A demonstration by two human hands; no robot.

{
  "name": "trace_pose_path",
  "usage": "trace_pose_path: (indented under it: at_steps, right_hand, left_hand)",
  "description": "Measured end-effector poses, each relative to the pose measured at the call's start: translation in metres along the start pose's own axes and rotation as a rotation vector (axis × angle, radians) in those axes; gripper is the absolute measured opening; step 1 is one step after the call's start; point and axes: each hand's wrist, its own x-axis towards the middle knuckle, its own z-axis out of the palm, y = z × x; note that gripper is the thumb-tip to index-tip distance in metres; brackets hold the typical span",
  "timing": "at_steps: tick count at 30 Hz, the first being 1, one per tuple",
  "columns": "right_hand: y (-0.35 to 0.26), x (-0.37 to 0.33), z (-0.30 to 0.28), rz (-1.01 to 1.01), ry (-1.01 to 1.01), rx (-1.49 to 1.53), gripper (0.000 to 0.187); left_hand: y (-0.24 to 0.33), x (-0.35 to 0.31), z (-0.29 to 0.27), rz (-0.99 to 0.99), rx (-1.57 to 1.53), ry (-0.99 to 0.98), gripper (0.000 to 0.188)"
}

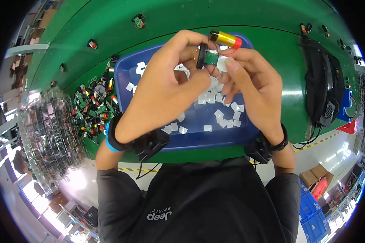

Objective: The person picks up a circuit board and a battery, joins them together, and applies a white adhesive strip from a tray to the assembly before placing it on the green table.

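Note:
Above the blue tray (182, 142), my left hand (162, 85) pinches a small green circuit board (211, 58) with a round black part (201, 56) on its left side. Thin wires join the board to a yellow cylindrical battery (224, 39) with a red end, which hangs just beyond the fingers. My right hand (260, 79) holds a small white square pad (222, 64) between thumb and fingers, against or right beside the board's right edge; whether it touches is unclear. Many loose white square pads (207, 128) lie scattered in the tray below.
Left of the tray is a heap of wired circuit boards (95, 103), beside stacked clear plastic trays (48, 137). Single assemblies (138, 21) lie farther back on the green table (166, 20). A black bag (318, 77) and a blue box (347, 106) are at the right.

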Motion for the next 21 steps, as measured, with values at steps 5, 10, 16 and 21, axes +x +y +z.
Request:
trace_pose_path:
  at_steps: [5, 10, 16, 21]
  right_hand:
    - [-0.004, -0.002, -0.002, 0.029, -0.055, 0.181, 0.028]
    - [-0.009, -0.003, 0.004, -0.544, -0.062, -0.575, 0.031]
    - [-0.005, 0.001, -0.003, -0.744, -0.083, -0.888, 0.025]
    - [-0.009, 0.001, -0.002, -0.734, -0.064, -0.869, 0.021]
  left_hand:
    - [0.013, -0.021, -0.006, 0.038, 0.104, -0.033, 0.031]
    - [0.005, -0.019, -0.021, -0.259, -0.279, -0.116, 0.028]
    - [-0.001, -0.020, -0.027, -0.201, -0.338, -0.167, 0.026]
    - [-0.005, -0.017, -0.027, -0.182, -0.318, -0.215, 0.022]
